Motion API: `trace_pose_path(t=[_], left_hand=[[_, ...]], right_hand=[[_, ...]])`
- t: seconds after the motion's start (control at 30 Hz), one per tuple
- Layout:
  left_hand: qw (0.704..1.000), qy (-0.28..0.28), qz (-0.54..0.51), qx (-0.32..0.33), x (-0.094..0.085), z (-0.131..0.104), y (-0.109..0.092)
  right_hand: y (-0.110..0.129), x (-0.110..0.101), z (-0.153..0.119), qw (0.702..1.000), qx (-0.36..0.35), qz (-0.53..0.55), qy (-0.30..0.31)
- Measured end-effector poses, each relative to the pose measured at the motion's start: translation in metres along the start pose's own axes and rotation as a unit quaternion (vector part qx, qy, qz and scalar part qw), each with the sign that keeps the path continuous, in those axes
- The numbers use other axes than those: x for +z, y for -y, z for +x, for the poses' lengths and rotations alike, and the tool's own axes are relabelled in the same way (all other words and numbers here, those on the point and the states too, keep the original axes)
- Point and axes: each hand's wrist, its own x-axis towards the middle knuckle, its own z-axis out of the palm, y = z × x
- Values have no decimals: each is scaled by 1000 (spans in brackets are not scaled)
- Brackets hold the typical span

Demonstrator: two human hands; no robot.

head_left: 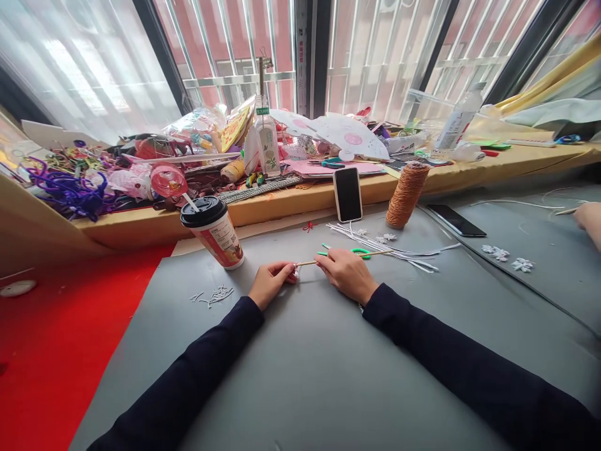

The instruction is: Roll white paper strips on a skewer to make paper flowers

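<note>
My left hand (271,285) is closed, thumb and fingers pinching a small white cord piece (296,274) that is mostly hidden. A thin wooden stick (307,263) runs from there into my right hand (348,274), whose fingers are wrapped round it; its far end sticks out to the right. The stick's left tip meets the white piece at my left fingertips. Just beyond my right hand lie green-handled scissors (361,253), partly covered, and a bundle of white cords (417,255). Small white knotted flowers (387,238) sit behind the cords.
Cord scraps (216,296) and a lidded paper cup (216,235) are at left. A phone (348,195) leans upright near an orange twine spool (407,195). Rightward lie another phone (456,220), more knotted flowers (523,265) and another person's hand (590,220). Craft clutter covers the ledge (282,203).
</note>
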Motion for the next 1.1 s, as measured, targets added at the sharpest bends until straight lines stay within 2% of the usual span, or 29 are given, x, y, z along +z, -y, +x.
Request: trace_pose_path(t=[0.1, 0.57, 0.8, 1.1], left_hand=[[1000, -7, 0, -1, 0, 0, 1], [1000, -8, 10, 3, 2, 1, 1], [1000, -9, -13, 7, 1, 3, 4], [1000, -4, 7, 19, -6, 4, 5]], right_hand=[[1, 1, -1, 1000, 16, -6, 3], [-1, 4, 1, 999, 3, 23, -30], [-3, 10, 0, 1000, -16, 19, -14], [-5, 3, 1, 998, -33, 34, -45]])
